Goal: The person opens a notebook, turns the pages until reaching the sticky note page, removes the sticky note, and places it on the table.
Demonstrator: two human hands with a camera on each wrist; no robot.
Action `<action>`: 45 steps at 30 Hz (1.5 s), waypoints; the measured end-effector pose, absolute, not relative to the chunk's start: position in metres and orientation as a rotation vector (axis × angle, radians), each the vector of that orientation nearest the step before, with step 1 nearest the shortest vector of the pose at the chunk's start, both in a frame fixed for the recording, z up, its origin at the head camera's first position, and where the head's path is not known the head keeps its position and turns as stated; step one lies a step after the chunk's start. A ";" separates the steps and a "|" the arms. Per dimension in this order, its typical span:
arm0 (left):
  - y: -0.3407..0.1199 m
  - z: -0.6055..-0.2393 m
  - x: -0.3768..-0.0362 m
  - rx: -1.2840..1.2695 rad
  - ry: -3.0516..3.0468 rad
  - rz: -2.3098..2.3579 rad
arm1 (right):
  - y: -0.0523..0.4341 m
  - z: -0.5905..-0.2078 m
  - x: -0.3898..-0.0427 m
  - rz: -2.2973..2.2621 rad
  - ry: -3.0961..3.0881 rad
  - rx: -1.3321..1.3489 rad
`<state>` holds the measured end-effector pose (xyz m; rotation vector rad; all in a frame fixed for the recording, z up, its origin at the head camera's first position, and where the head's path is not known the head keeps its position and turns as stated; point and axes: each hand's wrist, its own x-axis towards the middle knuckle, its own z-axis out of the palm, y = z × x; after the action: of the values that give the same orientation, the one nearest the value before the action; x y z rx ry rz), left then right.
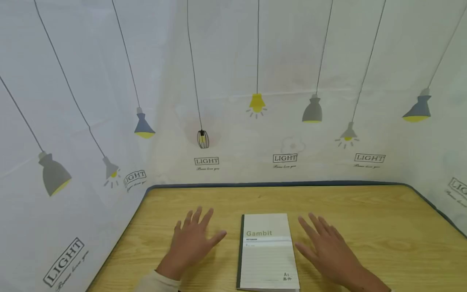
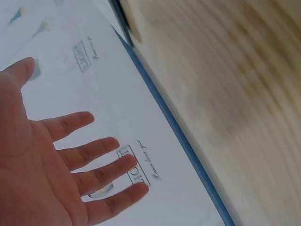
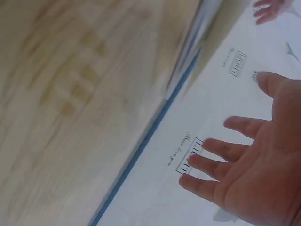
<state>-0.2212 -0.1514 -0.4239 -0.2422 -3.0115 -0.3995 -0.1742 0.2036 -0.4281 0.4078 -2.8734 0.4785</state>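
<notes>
Plainly early days: nothing gripped, nothing lifted, nothing opened. Far left, a pale cloth backdrop (image 1: 73, 121) printed with hanging lamps and the word LIGHT, wrapping round the back and both sides of the wooden worktop (image 1: 365, 219). Next, the left hand (image 1: 191, 239), palm down over the bare wood just left of the notebook, cream sleeve (image 1: 157, 282) at the wrist; fingers (image 1: 198, 217) straight and spread wide, holding nothing, thumb angled toward the book's spine but apart from it. Same story in the left wrist view: open palm, splayed fingers (image 2: 94, 150), only cloth and the blue worktop edge (image 2: 178, 132) beyond. Hard to tell whether resting on the wood or hovering just above. In the middle, the notebook (image 1: 268, 253): closed, flat on the worktop near its front edge, dark spine to the left, cover reading Gambit, ruled lines below the title band. Untouched by either hand, so cover not yet turned, no page showing. To the right, the right hand (image 1: 328, 249), likewise palm down just beside the book's right edge, fingers (image 1: 313, 227) straight and fanned, pinching nothing; borne out by the right wrist view, blurred though it is, with empty spread fingers (image 3: 221, 155) against the cloth. Judging by this: hands placed either side, no contact with the book, all handling of it undone.
</notes>
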 end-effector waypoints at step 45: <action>-0.084 -0.437 -0.171 -1.042 -2.988 -0.040 | 0.205 -0.436 -0.158 0.559 -3.159 0.724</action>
<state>-0.1705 -0.0842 -0.4371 -1.0425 -2.9885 -0.0396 -0.1582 0.2049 -0.4364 0.7237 -3.1588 0.5592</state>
